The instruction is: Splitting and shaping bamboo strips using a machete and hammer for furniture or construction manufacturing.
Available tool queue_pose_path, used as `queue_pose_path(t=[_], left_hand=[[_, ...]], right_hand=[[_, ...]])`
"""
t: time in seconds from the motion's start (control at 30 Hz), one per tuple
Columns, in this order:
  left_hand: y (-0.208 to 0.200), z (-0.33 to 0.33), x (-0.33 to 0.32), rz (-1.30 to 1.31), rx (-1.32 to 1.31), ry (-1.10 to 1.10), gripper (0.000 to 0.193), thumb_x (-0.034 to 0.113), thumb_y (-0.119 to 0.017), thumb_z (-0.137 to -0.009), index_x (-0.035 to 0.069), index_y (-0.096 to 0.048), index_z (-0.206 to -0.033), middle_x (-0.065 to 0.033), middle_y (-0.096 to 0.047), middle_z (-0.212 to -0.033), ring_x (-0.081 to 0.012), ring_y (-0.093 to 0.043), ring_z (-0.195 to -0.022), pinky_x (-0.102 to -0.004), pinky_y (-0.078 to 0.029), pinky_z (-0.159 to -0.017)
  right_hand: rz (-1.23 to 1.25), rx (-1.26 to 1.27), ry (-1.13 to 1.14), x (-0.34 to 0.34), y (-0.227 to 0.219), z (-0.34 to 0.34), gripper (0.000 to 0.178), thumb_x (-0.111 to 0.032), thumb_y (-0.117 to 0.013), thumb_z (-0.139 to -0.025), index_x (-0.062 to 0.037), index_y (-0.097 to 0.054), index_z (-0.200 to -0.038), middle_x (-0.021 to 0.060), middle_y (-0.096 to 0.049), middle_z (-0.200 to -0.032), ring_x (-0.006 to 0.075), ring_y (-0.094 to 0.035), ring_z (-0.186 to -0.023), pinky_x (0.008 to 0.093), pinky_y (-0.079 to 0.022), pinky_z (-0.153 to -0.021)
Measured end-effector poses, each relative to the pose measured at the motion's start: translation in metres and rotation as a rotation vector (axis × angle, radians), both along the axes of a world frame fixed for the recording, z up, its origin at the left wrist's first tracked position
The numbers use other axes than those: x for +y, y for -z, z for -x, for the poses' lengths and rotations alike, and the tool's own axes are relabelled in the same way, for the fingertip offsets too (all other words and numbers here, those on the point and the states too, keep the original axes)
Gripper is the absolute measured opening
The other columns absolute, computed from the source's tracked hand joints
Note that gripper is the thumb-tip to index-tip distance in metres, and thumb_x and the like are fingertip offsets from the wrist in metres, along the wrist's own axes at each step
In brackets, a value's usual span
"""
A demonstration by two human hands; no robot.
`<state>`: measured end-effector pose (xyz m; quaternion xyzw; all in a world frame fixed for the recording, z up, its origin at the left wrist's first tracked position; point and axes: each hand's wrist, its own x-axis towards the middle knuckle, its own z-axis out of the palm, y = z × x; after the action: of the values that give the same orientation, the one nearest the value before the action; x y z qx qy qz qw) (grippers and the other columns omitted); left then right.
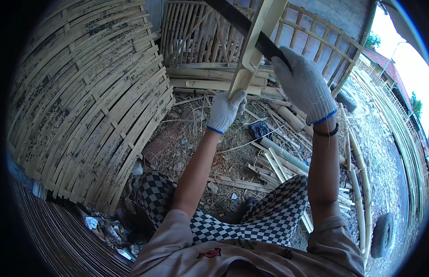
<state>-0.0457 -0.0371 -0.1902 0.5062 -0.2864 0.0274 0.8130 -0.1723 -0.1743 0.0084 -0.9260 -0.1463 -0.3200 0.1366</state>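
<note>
With 2 gloved hands raised, a person works a length of bamboo in a yard strewn with cuttings. We see the left hand (226,111) near the middle of the view, its fingers (241,99) clenched around the lower end of a split bamboo piece (246,62), which slants up and out of the top edge. The right hand (304,83) grasps a long dark blade (230,18) by its near end, the fingers wrapped around a grip we cannot make out under the glove. The blade crosses the bamboo above the left hand; we cannot tell how deep it sits.

Both white gloves have blue cuffs, and a dark band (327,132) circles the right wrist. Below, we find checkered trousers (265,219) over ground littered with straw (177,136), a black plastic bag (259,131) and loose bamboo strips (240,183). A woven bamboo panel (90,101) fills the left side, while a slatted bamboo fence (200,34) stands behind. At right, we note 2 tires (383,235) and a row of long poles (401,111) along the stony ground.
</note>
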Motion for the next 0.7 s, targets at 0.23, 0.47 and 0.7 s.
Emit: queue_pose_path(t=[0.23,0.47,0.7], left_hand=[[0.022,0.009,0.033,-0.842,-0.023,-0.359,0.053,0.051,-0.068,-0.095,-0.002,-0.070,-0.102,-0.0108,-0.072,-0.088,-0.0216,-0.069,-0.084,-0.0385,-0.055,-0.080],[-0.065,0.044,0.087,-0.742,-0.217,-0.651,0.083,0.065,-0.074,-0.081,-0.004,-0.060,-0.124,-0.0200,-0.070,-0.104,-0.0257,-0.069,-0.095,-0.0396,-0.055,-0.085],[-0.231,-0.011,0.037,-0.595,-0.696,-1.253,0.063,0.048,-0.064,-0.095,-0.010,-0.060,-0.120,-0.0277,-0.069,-0.110,-0.0442,-0.066,-0.104,-0.0502,-0.052,-0.089]], right_hand=[[-0.051,0.180,0.122,0.018,0.066,-0.042,0.026,-0.026,-0.046,-0.100,-0.0031,-0.057,-0.108,0.0230,-0.070,-0.082,0.0414,-0.070,-0.081,0.0511,-0.056,-0.074],[-0.097,0.229,0.130,0.029,0.079,-0.033,0.028,-0.027,-0.051,-0.097,-0.0045,-0.055,-0.113,0.0237,-0.071,-0.086,0.0428,-0.070,-0.086,0.0536,-0.055,-0.077],[-0.546,0.649,-0.369,0.015,0.062,-0.079,0.032,-0.026,-0.052,-0.096,0.0031,-0.061,-0.085,0.0095,-0.065,-0.067,0.0156,-0.066,-0.057,0.0326,-0.053,-0.053]])
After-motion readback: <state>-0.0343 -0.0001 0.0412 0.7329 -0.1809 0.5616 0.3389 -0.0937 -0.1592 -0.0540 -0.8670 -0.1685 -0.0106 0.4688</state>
